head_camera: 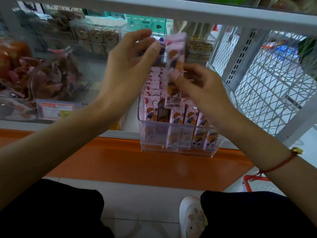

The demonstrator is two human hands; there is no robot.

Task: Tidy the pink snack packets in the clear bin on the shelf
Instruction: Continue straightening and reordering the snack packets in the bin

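A long pink snack packet with a cartoon child printed on it (175, 66) hangs upright above the clear plastic bin (178, 152), which sits at the front edge of the white shelf (120, 133) with rows of matching pink packets (173, 115) standing inside. The right hand (202, 88) pinches its lower half; the left hand (130, 66) is loosely open, fingertips near the top, though blur hides whether they touch. The grip looks light, so the packet could slip and topple the standing rows, and a downward push might tip the bin off the orange-trimmed ledge (137, 162).
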